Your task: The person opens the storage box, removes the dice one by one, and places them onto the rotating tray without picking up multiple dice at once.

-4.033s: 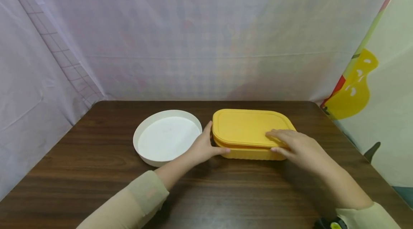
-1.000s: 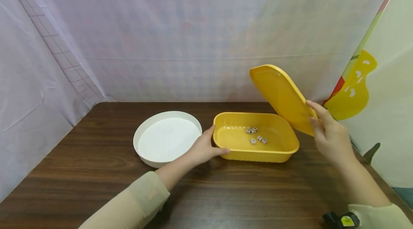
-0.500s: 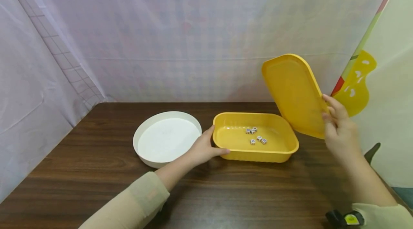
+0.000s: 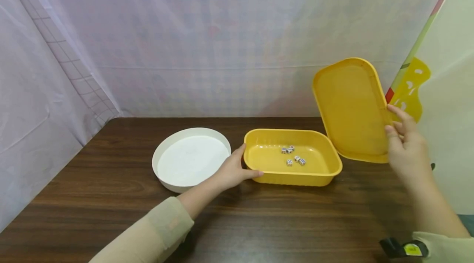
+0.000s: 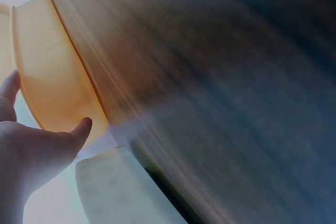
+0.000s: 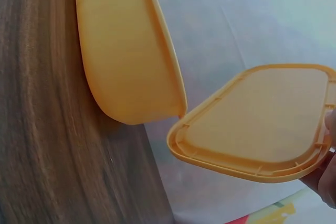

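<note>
A yellow rectangular plastic box (image 4: 292,179) stands uncovered on the table, with several small white dice (image 4: 289,163) lying apart and in a cluster on its floor. My left hand (image 4: 231,170) holds the box's left end, thumb along the front wall and fingers at the left side. In the left wrist view, the thumb (image 5: 81,129) touches the box wall. My right hand (image 4: 409,147) grips the edge of the yellow lid (image 4: 353,108), thumb on the underside facing me. The lid is raised and tilted, to the right of the box. Part of the right hand's fingers is hidden behind it.
A round white shallow tray (image 4: 192,160) stands on the brown wooden table (image 4: 111,197), just left of the box and behind my left forearm. Pale curtains (image 4: 207,40) hang along the back edge. A dark wrist device (image 4: 403,248) is at the right sleeve.
Earlier the lid lay on the box. My right hand has lifted it off and carried it right, turning its underside toward me, which uncovered the dice. The left hand has stayed in place.
</note>
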`<state>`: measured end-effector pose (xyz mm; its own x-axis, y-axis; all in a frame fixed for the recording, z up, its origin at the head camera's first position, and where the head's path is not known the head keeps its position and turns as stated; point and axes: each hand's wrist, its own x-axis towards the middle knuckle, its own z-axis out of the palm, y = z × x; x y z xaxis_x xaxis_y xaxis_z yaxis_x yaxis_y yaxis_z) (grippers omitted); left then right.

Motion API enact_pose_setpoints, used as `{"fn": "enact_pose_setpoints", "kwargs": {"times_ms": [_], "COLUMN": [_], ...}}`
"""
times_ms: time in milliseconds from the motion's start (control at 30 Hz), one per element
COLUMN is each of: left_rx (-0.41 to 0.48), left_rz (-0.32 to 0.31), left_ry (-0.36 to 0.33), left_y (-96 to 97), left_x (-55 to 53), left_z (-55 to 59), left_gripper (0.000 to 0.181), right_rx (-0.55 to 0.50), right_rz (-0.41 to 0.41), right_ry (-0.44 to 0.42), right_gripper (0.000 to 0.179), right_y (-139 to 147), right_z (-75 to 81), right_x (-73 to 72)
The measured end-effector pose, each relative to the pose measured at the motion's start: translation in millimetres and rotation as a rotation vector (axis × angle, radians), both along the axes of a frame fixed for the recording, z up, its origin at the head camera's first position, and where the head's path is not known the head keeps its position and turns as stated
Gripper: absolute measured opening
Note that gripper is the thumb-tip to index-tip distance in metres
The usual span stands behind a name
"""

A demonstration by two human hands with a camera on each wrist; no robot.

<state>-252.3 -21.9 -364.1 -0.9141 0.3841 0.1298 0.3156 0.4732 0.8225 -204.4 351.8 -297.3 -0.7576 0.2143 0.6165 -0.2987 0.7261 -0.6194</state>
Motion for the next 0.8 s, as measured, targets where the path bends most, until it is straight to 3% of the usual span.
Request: {"fn": "enact_pose_setpoints", "kwargs": {"times_ms": [300,567,800], "left_rx": [0.002,0.001,-0.010], "left_rz": [-0.005,-0.004,0.002], "left_ry": [0.006,0.004,-0.002], "left_y": [-0.1,-0.1,-0.3], "left_x": [-1.0,-1.1,-1.3], "left_z": [-0.1,-0.5,-0.9], "left_gripper": [0.094,0.093,0.096], "right_rx": [-0.047,-0.061,-0.097], "right_rz": [-0.021,-0.025,0.039], "right_ry": [0.003,-0.168,-0.175], "right_gripper": [0.047,0.050,0.050], "right_y": [15,33,47], "right_z": [-0.8,-2.8,-10.8], "right_x": [-3.1,-4.1,-10.0]}}
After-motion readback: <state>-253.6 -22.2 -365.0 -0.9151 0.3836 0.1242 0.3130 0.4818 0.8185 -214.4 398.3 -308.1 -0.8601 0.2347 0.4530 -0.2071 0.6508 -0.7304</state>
